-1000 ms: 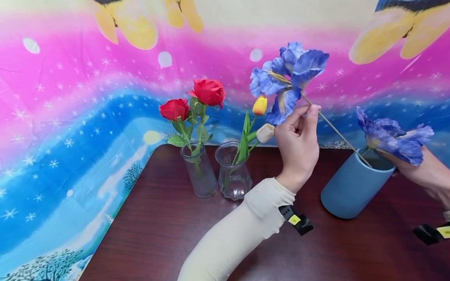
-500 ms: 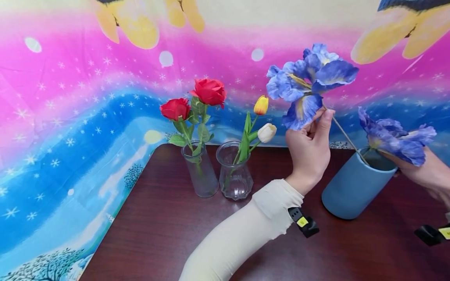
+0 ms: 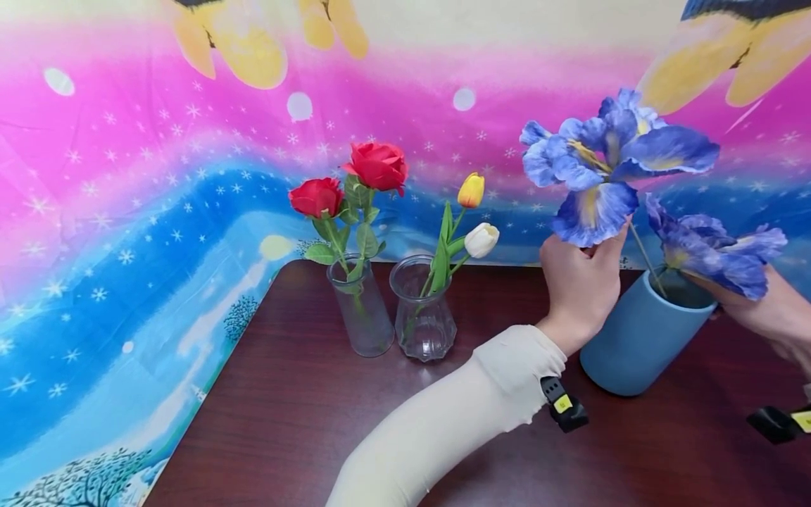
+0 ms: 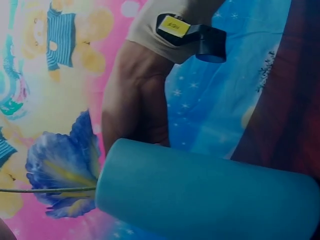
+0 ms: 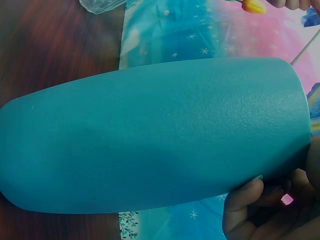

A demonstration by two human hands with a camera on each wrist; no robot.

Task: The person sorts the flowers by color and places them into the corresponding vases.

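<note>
In the head view my left hand pinches the thin stem of a blue-violet iris just under its bloom; petals cover part of the fingertips. The stem's lower end reaches inside the rim of a matte blue vase. My right hand grips that vase at its rim, partly hidden behind a second iris whose bloom leans over the right side. Curled fingers touch the vase's side in the right wrist view. The left wrist view shows the iris stem crossing to the vase mouth.
Left of the blue vase stand a clear fluted glass vase with a yellow tulip and a white tulip, and a glass cylinder vase with two red roses. A printed cloth hangs behind the dark wooden table.
My left hand has moved right and slightly down with the iris, bringing its stem more upright and nearer the blue vase. The right hand and the vase have stayed in place.
</note>
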